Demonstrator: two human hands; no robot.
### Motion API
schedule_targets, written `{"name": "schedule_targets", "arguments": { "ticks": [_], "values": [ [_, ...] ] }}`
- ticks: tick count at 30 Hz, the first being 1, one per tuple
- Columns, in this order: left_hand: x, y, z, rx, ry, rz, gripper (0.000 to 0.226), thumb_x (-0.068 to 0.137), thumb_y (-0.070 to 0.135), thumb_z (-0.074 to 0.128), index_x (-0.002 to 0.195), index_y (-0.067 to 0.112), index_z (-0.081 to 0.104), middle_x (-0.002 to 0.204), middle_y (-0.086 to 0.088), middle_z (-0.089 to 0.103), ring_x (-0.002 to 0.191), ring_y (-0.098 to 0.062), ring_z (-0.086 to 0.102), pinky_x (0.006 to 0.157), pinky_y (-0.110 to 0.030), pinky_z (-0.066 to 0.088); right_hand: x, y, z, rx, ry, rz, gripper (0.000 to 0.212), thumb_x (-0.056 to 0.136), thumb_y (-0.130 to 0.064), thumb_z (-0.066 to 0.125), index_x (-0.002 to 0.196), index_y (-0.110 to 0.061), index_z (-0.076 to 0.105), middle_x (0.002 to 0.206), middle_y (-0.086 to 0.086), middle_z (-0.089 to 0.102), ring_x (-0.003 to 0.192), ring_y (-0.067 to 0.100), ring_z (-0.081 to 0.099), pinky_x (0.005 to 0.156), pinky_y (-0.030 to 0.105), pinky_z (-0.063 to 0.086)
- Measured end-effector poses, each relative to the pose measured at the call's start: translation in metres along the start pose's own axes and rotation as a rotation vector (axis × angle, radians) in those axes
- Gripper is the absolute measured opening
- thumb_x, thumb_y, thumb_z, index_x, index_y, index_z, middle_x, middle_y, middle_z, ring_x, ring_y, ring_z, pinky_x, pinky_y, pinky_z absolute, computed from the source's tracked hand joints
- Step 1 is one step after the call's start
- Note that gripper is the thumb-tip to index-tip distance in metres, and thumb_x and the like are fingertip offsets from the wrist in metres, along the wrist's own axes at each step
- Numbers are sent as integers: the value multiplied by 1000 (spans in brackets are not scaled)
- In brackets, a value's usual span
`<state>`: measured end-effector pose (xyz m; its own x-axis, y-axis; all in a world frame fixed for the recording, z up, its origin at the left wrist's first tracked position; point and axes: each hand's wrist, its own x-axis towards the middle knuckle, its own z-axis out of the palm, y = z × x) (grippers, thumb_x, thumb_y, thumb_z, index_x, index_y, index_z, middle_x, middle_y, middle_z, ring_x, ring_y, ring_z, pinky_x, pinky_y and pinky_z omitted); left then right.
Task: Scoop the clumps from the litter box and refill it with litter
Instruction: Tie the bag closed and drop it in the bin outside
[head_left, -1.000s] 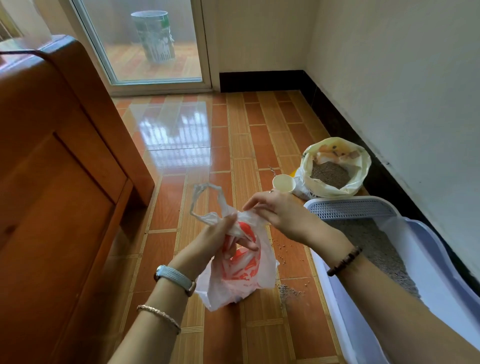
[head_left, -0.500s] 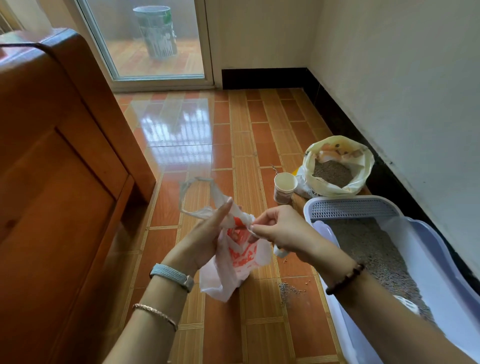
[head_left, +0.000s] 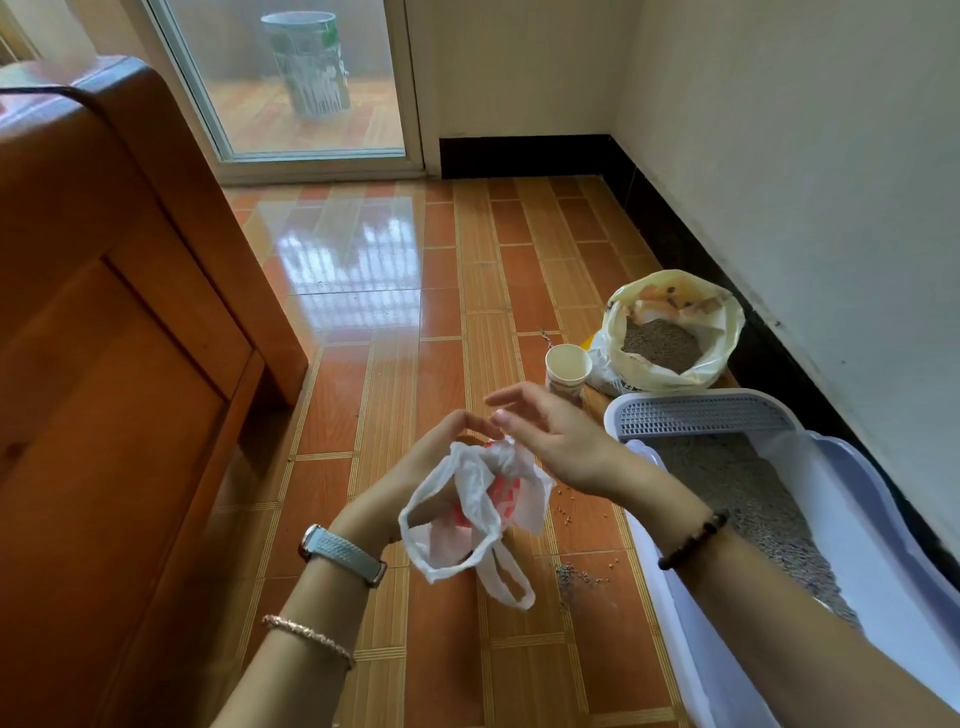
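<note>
**A:** Where do we find the litter box?

**B:** On the tiled floor, along the right-hand wall and low in our view. We see grey litter spread over its bottom and a slotted grille across its far end.

**A:** And the hands?

**B:** Both are raised over the floor, just left of the box. The left hand has its fingers curled. The white plastic bag with red print hangs from it, one loop handle drooping below. The folds hide exactly where the fingers grip.

**A:** The right hand?

**B:** Its fingers are stretched out and loose, closed round nothing. Its thumb sits just above the bag's bunched top, near the left fingertips. We cannot tell whether it touches the plastic.

**A:** What else do we have near the box?

**B:** Beyond its far end a yellowish sack stands open with more grey litter inside. A paper cup stands upright just beside the sack, on its left. A few spilled grains lie on the tiles between the bag and the box. A wooden cupboard fills our left side.
</note>
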<state>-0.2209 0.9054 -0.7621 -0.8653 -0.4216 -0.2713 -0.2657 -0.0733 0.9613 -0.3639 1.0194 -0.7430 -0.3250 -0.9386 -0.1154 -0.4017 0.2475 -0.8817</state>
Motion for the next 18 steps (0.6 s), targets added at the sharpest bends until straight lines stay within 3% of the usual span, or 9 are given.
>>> {"name": "schedule_targets", "arguments": {
  "ticks": [2,4,7,10,13,16,18],
  "values": [
    [0,-5,0,177,-28,180,55,77,48,67,114,10,52,110,-5,62,100,-17,64,84,-30,53,0,4,9,72,-162,34,35,98,-33,53,129,-17,51,122,-1,62,115,11,59,99,34,49],
    [-5,-8,1,256,-54,251,47,80,42,66,114,12,52,111,-4,65,103,-17,66,85,-36,56,-1,8,9,116,-228,48,37,96,-31,57,128,-15,49,120,0,63,113,12,60,96,33,51],
    [-6,-14,-2,325,76,393,44,79,40,69,113,14,55,109,-3,67,99,-16,67,83,-43,58,-2,12,5,85,-214,33,38,91,-27,65,124,-15,51,107,2,66,103,14,65,92,34,53],
    [-4,-16,6,462,245,480,33,73,17,76,103,19,63,101,3,65,93,-15,65,77,-39,58,-2,16,6,102,-149,31,41,87,-26,71,123,-17,54,109,15,68,105,26,66,96,45,51],
    [-4,-18,14,645,461,580,36,70,4,80,98,22,65,98,6,54,89,-12,58,71,-26,55,-5,15,4,207,-166,72,38,88,-40,66,122,-23,56,100,6,71,99,20,69,88,34,54],
    [-5,-22,14,783,609,703,36,70,3,83,96,19,63,92,0,53,74,-13,57,54,-27,54,-9,13,0,381,-162,103,29,100,-30,46,122,-18,60,116,8,68,105,13,63,88,24,50],
    [-7,-21,17,772,655,753,30,74,6,80,94,17,60,89,-2,54,67,-13,55,49,-25,52,-12,15,-1,455,-188,90,28,101,-24,45,123,-16,61,120,12,66,105,14,62,86,24,51]
  ]
}}
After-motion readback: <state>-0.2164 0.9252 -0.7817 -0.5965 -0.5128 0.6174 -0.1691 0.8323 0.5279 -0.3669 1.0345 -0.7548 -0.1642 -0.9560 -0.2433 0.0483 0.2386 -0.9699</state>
